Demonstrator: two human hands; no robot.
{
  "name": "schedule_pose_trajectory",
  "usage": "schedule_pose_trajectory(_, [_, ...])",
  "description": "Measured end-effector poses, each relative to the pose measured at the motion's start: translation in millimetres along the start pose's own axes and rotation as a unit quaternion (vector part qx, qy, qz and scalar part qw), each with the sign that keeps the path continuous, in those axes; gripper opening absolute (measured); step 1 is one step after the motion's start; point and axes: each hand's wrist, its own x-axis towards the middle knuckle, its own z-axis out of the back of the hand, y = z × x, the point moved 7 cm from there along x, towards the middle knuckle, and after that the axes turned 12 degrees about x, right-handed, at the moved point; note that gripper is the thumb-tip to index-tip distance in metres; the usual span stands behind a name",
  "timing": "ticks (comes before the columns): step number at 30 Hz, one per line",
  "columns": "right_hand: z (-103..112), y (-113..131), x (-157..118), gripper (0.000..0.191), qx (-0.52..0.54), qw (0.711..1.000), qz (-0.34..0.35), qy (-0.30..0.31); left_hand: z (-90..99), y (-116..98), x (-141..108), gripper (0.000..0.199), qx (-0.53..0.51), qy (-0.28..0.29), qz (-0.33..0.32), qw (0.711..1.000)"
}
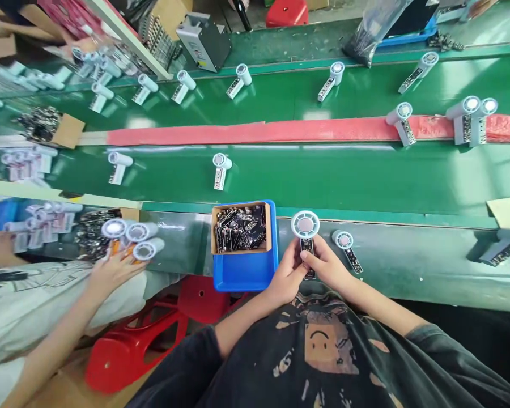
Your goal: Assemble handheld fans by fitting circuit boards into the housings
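Observation:
A handheld fan [305, 224] with a round pale-blue head is held upright close to my body, a dark circuit board showing along its handle. My left hand [289, 273] wraps the handle from the left. From the other side my right hand [326, 264] grips the same handle, its thumb on the circuit board. Just right of my hands, a second fan [345, 241] lies on the bench with its board exposed. To the left, a cardboard box [241, 249] full of black circuit boards sits in a blue tray [245, 277].
Green conveyor belts [280, 170] run across, split by a pink strip [238, 132]; several fans lie on them. At left, a co-worker's hand [114, 269] holds several fans. Red stools [127, 357] stand below the bench. Another fan [505, 247] lies far right.

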Motion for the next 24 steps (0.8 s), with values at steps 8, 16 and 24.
schedule_pose_trajectory(8, [-29.2, 3.6, -6.8, 0.051, 0.053, 0.998, -0.002, -0.037, 23.0, -5.9, -11.6, 0.081, -0.045, 0.051, -0.046, 0.997])
schedule_pose_trajectory(16, [-44.8, 4.1, -4.4, 0.046, 0.064, 0.997, -0.002, -0.051, 38.6, -16.0, -16.3, 0.073, -0.044, 0.063, -0.090, 0.993])
schedule_pose_trajectory(24, [-53.3, 5.8, -5.7, 0.056, 0.059, 0.996, -0.051, -0.042, 42.7, -15.3, -16.0, 0.072, -0.044, 0.071, -0.098, 0.992])
